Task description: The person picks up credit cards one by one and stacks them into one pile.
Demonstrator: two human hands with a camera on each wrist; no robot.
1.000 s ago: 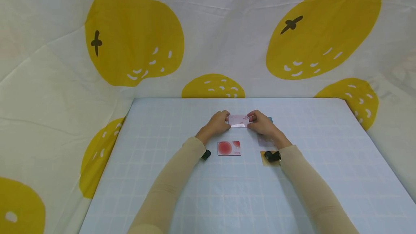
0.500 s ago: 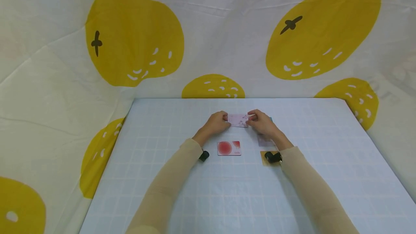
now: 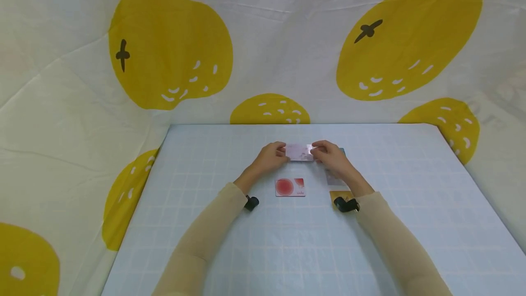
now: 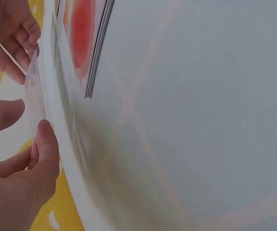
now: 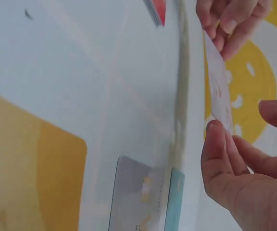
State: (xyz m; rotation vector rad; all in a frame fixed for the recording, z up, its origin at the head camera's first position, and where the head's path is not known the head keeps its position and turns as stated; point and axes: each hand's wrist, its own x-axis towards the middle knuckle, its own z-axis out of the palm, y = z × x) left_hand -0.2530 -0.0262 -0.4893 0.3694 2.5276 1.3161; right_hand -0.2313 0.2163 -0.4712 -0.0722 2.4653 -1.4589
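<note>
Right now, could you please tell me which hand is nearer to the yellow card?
Right: the right hand is beyond the yellow card, the left hand farther, beyond and leftward.

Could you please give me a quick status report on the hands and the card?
Left hand, right hand: holding opposite ends of pale pink card. Card up off table. Nothing seen blocking it.

I see a wrinkled wht. sheet (image 3: 283,35) w/ big yel. fruit prints (image 3: 172,49) beyond the fingers (image 3: 322,143), lt.-blue gridded tabletop (image 3: 263,250) below 'em, soft light.
</note>
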